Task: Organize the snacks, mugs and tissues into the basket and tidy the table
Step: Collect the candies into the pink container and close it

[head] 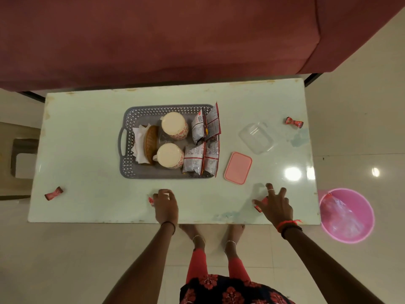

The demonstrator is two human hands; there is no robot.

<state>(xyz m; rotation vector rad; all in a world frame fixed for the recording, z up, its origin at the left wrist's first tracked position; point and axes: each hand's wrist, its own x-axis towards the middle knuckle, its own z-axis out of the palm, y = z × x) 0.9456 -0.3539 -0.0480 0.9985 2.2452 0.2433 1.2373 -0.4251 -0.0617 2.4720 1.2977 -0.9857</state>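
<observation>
A grey basket (129, 119) in the table's middle holds two upside-down mugs (174, 125) (169, 155), white tissues (138, 142) in a brown holder (151, 143), and several snack packets (202, 148). My left hand (165, 205) rests near the front edge, curled on a small red wrapper (150, 200). My right hand (276, 205) lies over another red wrapper (262, 204), fingers spread on it. Two more red wrappers lie loose, one at the front left (54, 193) and one at the far right (294, 122).
A pink lid (238, 167) and a clear plastic container (256, 138) lie right of the basket. A pink bin (346, 215) with a plastic liner stands on the floor off the table's right front corner. A maroon sofa (153, 40) runs behind the table.
</observation>
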